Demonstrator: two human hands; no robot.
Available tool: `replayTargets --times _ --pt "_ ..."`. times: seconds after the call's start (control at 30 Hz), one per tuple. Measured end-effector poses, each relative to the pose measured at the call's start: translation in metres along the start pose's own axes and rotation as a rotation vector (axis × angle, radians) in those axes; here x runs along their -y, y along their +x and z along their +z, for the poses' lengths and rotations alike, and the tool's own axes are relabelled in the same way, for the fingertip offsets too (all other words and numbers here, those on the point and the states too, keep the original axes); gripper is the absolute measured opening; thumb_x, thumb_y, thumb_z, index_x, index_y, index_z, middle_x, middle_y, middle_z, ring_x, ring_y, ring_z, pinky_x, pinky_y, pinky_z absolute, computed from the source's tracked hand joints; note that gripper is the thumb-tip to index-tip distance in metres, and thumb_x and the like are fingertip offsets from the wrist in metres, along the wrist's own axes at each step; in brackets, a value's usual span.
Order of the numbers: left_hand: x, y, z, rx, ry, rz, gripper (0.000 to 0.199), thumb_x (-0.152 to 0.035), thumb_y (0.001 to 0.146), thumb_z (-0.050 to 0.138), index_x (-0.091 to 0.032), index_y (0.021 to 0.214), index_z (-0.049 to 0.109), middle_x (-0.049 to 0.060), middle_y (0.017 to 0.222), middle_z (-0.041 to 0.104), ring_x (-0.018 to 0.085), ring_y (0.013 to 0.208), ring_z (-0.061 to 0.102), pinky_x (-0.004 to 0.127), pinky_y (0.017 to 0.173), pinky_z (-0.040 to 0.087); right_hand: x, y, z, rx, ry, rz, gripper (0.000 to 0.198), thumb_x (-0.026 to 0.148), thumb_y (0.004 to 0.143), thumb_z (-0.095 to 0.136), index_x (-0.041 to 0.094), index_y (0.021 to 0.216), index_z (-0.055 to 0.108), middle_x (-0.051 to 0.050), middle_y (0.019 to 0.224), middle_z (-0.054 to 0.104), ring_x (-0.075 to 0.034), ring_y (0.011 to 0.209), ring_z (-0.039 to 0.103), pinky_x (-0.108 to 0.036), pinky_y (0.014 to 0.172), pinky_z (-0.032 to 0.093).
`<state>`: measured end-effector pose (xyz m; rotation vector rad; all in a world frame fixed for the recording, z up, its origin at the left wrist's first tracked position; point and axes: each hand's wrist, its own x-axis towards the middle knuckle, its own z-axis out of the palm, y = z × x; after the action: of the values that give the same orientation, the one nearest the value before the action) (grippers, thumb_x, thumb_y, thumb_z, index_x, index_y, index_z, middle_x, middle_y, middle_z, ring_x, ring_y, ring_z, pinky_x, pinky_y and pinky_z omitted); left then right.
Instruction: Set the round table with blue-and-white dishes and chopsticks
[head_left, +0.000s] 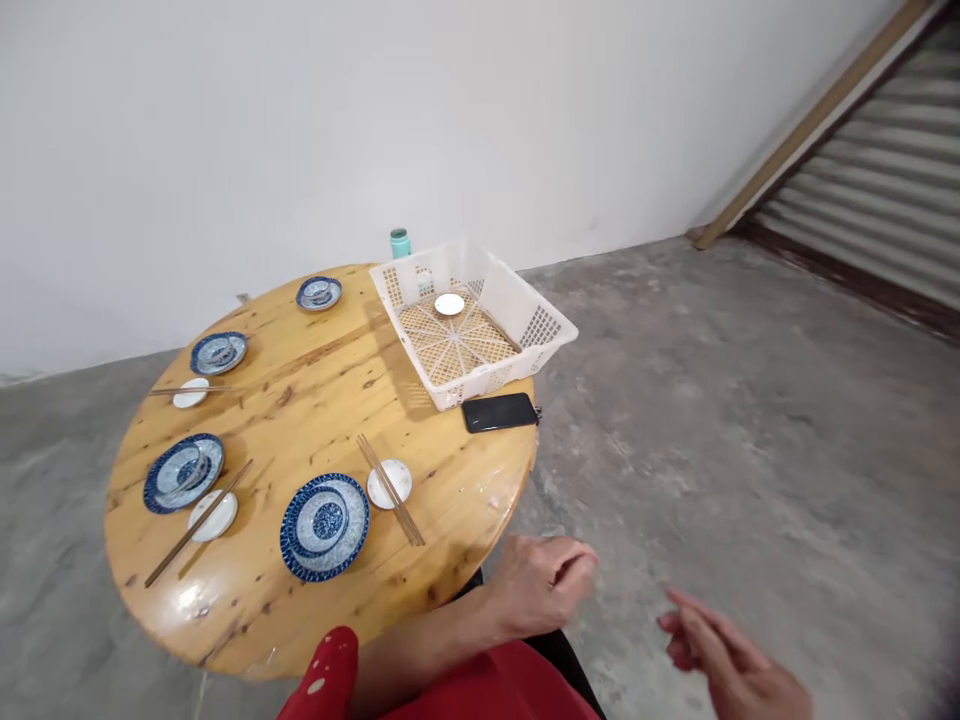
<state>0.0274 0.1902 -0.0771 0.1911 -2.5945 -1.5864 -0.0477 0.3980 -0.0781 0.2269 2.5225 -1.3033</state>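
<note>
My left hand (544,585) is curled in a loose fist just past the table's right front edge, with nothing visible in it. Farther right, over the concrete floor, is my right hand (739,660), its index finger and thumb stretched out and the other fingers bent; it holds nothing. Nearest to my hands on the table (465,500) is a blue-and-white bowl (322,520) on a matching plate (319,568). Beside it, a pair of chopsticks (391,492) lies across a small white saucer (401,475). Neither hand touches the tableware.
A white plastic basket (495,380) stands at the table's right rear, holding a white saucer (449,304) and chopsticks. A black phone (499,412) lies before it, a turquoise jar (400,243) behind. More place settings (184,473) line the left side. The white wall (300,130) is behind.
</note>
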Motion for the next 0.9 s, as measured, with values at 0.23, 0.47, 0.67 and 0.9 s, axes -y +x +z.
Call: replayTargets --times 0.23,0.47,0.67,0.9 --pt "0.006 -0.006 -0.035 -0.474 -0.116 -0.173 0.031 -0.029 0.102 0.043 -0.021 0.101 0.073 0.002 0.074 0.074 0.012 0.059 0.067 0.021 0.063 0.054 0.216 0.099 0.003 0.006 -0.205 -0.701 0.03 0.05 0.088 0.054 0.03 0.098 0.075 -0.006 0.085 0.075 -0.024 0.069 0.069 -0.038 0.07 0.057" --pt "0.027 0.006 -0.043 -0.935 -0.003 -0.377 0.029 -0.035 0.1 0.051 -0.017 0.099 0.073 0.001 0.068 0.071 0.012 0.055 0.066 0.022 0.061 0.056 0.339 0.249 0.152 0.523 -0.823 -0.814 0.033 0.018 0.096 0.047 0.004 0.11 0.074 -0.011 0.086 0.077 -0.017 0.078 0.07 -0.024 0.076 0.047" --pt "0.009 0.056 -0.057 -1.229 0.013 -0.669 0.032 -0.041 0.1 0.052 -0.016 0.101 0.073 0.0 0.07 0.07 0.011 0.055 0.064 0.023 0.061 0.055 0.337 0.335 0.264 0.615 -1.215 -0.742 0.039 0.02 0.093 0.062 0.001 0.126 0.069 -0.026 0.119 0.071 -0.031 0.114 0.068 -0.033 0.09 0.05" --pt "-0.002 0.106 -0.073 -1.266 0.155 -0.679 0.033 -0.04 0.102 0.05 -0.016 0.101 0.073 0.0 0.07 0.071 0.012 0.056 0.066 0.024 0.063 0.058 0.314 0.364 0.31 0.738 -1.272 -0.768 0.037 0.02 0.089 0.067 0.004 0.123 0.072 -0.026 0.124 0.07 -0.031 0.119 0.066 -0.033 0.094 0.051"
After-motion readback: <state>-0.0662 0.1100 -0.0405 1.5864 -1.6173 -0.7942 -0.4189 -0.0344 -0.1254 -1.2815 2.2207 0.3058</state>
